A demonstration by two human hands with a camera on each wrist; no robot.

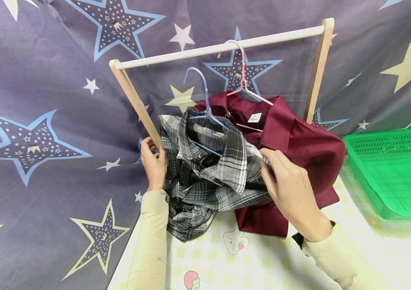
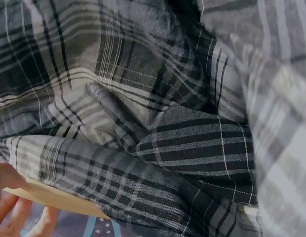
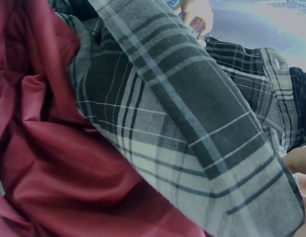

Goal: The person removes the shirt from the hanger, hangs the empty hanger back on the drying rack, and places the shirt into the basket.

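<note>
The plaid shirt (image 1: 210,197) sits below the rack's rail and toward its left post, threaded on a blue hanger (image 1: 205,90) whose hook stands beneath the rail, not over it. Its cloth looks soft and matte, a black, grey and white check with a turned collar; the body slumps in loose folds and bunches at the rack's foot. The right hand (image 1: 286,185) pinches the shirt's shoulder, thumb against fingers, on the side nearer the rack's middle. The left hand (image 1: 154,161) is curled round the rack's left post (image 1: 136,104), thumb on one face and fingers on the other, close beside the shirt.

The step in hand looks like settling the shirt over the hanger's arms while the rack is steadied. Hooking it up would call for a grip at the hanger's neck and a lift up and over the rail, keeping the shoulders from slipping.

The rack (image 1: 281,37) pairs a smooth white round rail with pale wooden posts. From its rail a pink hanger (image 1: 243,68) carries a maroon shirt (image 1: 321,161), sleek and faintly glossy, behind and right of the plaid one. Right of the rack is a green perforated plastic basket (image 1: 364,181); under it, the desk (image 1: 256,270) wears a pale checked cover; behind it hangs a star-printed cloth (image 1: 67,100).
</note>
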